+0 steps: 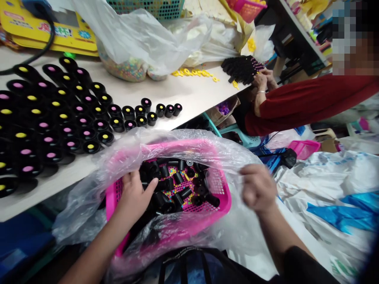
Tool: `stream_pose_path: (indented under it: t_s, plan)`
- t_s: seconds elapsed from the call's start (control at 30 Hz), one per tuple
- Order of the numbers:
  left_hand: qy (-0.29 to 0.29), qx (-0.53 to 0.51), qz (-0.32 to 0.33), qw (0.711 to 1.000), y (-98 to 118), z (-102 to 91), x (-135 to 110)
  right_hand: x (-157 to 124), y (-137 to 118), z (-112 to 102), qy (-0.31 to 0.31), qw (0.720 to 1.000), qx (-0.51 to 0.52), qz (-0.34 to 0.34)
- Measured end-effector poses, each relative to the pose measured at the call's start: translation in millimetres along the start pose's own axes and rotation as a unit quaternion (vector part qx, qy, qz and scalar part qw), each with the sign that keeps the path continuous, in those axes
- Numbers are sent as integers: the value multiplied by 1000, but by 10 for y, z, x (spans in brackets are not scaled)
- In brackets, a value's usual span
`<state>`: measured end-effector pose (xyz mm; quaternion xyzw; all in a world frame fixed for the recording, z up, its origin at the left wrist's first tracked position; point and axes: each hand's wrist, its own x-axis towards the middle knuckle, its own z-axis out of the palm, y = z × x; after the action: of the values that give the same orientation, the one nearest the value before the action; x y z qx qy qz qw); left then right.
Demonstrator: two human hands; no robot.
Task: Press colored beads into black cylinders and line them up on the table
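A pink plastic basket (pixel 226 199) lined with a clear plastic bag (pixel 177 136) sits in front of me. Inside lie loose black plastic tubes (pixel 178 178) and many tiny coloured beads (pixel 189 182). My left hand (pixel 134 195) reaches into the basket's left side, thumb spread away from the fingers; the fingertips are partly hidden at the bag and tubes. My right hand (pixel 257 187) is at the bag's right side, beyond the basket rim. Its fingers are curled in and a little blurred, so what they hold, if anything, does not show.
On the white table (pixel 198 94) stand rows of black cylinders (pixel 79 109) with pink or yellow centres. Behind them lies a plastic bag of coloured beads (pixel 124 67). A co-worker's red sleeve (pixel 308 98) reaches toward stacked black pieces (pixel 241 69). White sacks (pixel 314 189) fill the right.
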<state>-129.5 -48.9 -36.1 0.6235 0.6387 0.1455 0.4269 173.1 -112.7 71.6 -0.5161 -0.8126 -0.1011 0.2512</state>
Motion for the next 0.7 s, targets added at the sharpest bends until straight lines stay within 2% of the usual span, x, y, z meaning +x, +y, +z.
stream_pose_path:
  t_s: [0.03, 0.07, 0.1, 0.13, 0.17, 0.2, 0.23, 0.27, 0.3, 0.33, 0.4, 0.47, 0.53, 0.6, 0.67, 0.7]
  plan:
    - [-19, 10, -8, 1000, 13, -4, 29, -16, 168, -201, 62, 989, -110, 75]
    - [-40, 24, -17, 999, 32, -5, 46, -25, 318, -373, 51, 963, -211, 157]
    - [-58, 40, -23, 997, 58, 0, 50, -21, 427, -502, 14, 944, -263, 201]
    - [-71, 56, -24, 996, 90, 13, 39, 1, 477, -579, 10, 928, -294, 229]
    - [-86, 69, -14, 994, 128, 36, 12, 43, 457, -597, 7, 927, -291, 235]
    - [-108, 82, 10, 991, 172, 68, -29, 106, 368, -552, 24, 943, -253, 214]
    - [-135, 97, 45, 985, 221, 110, -79, 188, 220, -448, 38, 964, -190, 184]
    - [-164, 112, 87, 976, 274, 159, -134, 285, 32, -288, 13, 986, -93, 139]
    - [-192, 126, 130, 965, 331, 209, -190, 392, -170, -80, -55, 996, 38, 57]
    - [-214, 135, 167, 953, 388, 257, -243, 499, -366, 164, -145, 981, 126, 6]
    - [-240, 139, 219, 935, 497, 323, -329, 686, -666, 706, -273, 942, 186, -53]
    - [-253, 132, 256, 924, 575, 320, -389, 790, -803, 1196, -353, 912, 189, -93]
    - [-267, 120, 300, 908, 596, 234, -432, 791, -797, 1505, -384, 906, 148, -97]
    - [-296, 80, 339, 890, 545, 82, -462, 717, -702, 1573, -413, 898, 118, -93]
    - [-317, 14, 348, 882, 427, -80, -474, 614, -568, 1433, -457, 875, 118, -104]
    - [-306, -10, 334, 892, 349, -142, -469, 568, -505, 1318, -477, 862, 127, -111]
